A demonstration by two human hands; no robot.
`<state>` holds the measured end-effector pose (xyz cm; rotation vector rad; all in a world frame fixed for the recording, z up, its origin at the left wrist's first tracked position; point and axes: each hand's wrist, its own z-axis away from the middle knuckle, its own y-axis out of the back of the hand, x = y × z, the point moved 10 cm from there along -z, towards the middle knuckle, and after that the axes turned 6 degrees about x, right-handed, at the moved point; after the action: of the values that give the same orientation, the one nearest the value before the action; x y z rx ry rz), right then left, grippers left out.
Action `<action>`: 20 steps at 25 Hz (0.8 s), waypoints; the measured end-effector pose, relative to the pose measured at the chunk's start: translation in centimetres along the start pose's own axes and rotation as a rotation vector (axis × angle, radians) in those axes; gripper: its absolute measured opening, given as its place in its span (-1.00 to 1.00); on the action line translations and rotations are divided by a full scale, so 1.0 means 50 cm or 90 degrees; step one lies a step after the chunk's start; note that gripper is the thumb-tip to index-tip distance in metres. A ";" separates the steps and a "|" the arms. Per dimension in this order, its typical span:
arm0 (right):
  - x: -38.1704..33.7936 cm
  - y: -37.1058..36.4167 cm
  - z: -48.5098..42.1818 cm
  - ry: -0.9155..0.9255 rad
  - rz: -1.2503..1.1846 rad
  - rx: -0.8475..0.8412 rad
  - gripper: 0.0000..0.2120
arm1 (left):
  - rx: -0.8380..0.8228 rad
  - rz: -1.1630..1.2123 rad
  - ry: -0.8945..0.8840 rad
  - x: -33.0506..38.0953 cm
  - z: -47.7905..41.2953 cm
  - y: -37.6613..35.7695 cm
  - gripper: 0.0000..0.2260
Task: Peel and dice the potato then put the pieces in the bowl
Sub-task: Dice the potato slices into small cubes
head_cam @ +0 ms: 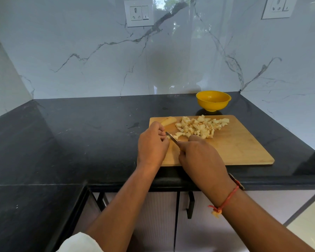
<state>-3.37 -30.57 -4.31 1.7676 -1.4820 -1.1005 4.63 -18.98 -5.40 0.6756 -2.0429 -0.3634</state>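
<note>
a white sleeve pokes in at the bottom edge, and past it two bare forearms reach over the front of the dark desk, the right one with a red thread tied at the wrist. the right hand is wrapped round a knife. its handle is hidden in the fist, so only the thin blade shows, slanting up and left. the left hand is bunched, fingertips curled down and pinching a small potato scrap against the cutting board, right at the blade. that is my main worry: the scrap is tiny and probably wet with starch, so it could skid under pressure and bring the edge onto a fingertip. the second risk is spillage. the diced pieces are heaped toward the board's far edge, a few at the very rim, and a careless sweep could send cubes onto the desk. the yellow bowl stands on the desk just beyond that far edge, apart from the board. it looks light enough to scoot or tip if knocked, and i see no potato in it. the potato is peeled, pale cream-yellow, and cut into rough, uneven cubes, some faces slightly browned. one uncut potato wedge lies at the board's far left corner, behind the left hand. i judge the dicing nearly done, with nothing moved to the bowl.
</note>
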 end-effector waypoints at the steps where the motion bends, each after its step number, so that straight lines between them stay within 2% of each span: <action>1: -0.001 0.001 0.004 0.007 0.013 -0.007 -0.76 | 0.004 0.002 0.001 0.000 0.001 0.001 -0.82; 6: 0.014 0.019 0.028 0.013 0.053 -0.019 -0.73 | 0.002 -0.002 0.014 -0.001 -0.001 0.002 -0.81; 13: 0.022 0.055 0.038 -0.028 -0.005 0.062 -0.68 | -0.001 -0.009 0.042 -0.009 0.000 0.001 -0.82; 20: 0.011 0.031 0.032 -0.030 -0.030 0.038 -0.74 | -0.001 -0.018 0.039 -0.009 0.000 0.004 -0.87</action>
<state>-5.52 -31.31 -3.91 1.8370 -1.5219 -1.1390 4.76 -18.57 -5.63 0.7059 -1.9769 -0.3566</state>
